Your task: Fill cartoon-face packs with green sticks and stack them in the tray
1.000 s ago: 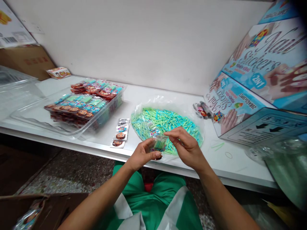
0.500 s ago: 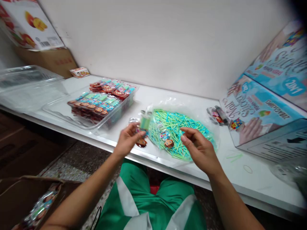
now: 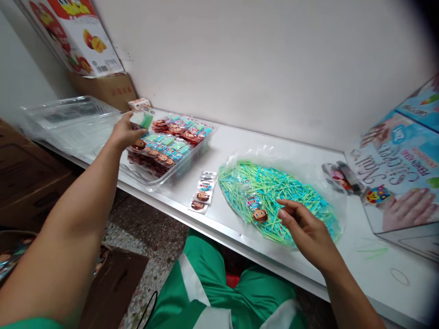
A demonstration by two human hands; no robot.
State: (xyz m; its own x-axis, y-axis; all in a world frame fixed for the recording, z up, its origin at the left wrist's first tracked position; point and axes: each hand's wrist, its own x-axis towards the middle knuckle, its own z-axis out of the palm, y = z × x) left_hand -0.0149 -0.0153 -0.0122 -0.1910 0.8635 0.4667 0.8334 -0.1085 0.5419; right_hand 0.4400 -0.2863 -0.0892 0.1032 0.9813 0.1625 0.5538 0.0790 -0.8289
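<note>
The person's left hand (image 3: pixel 125 132) reaches out over the far left end of the clear tray (image 3: pixel 151 183), thumb and fingers pinching a small filled packet (image 3: pixel 146 121) with green sticks showing inside; the packet is in the air just above the rows already lying there, not yet let go. The stacked packets (image 3: pixel 168 144) fill much of the tray in two rows, their cartoon heads facing the near rim, so a good share of the packing looks done. The right hand (image 3: pixel 308 230) holds nothing; its fingers are loosely curled, with thumb and forefinger near each other at the near edge of the heap of green and blue sticks (image 3: pixel 284 192), which lies spread on an opened clear bag. One cartoon-headed packet (image 3: pixel 257 211) lies on the sticks just beside the right fingertips; a short strip of flat packets (image 3: pixel 203 193) lies on the tabletop (image 3: pixel 346 269) between tray and heap. Judging by the large heap and the flat packets, plenty is left unpacked. A second clear tray (image 3: pixel 68 119) stands further left; printed boxes (image 3: pixel 398 183) stand at the right.
</note>
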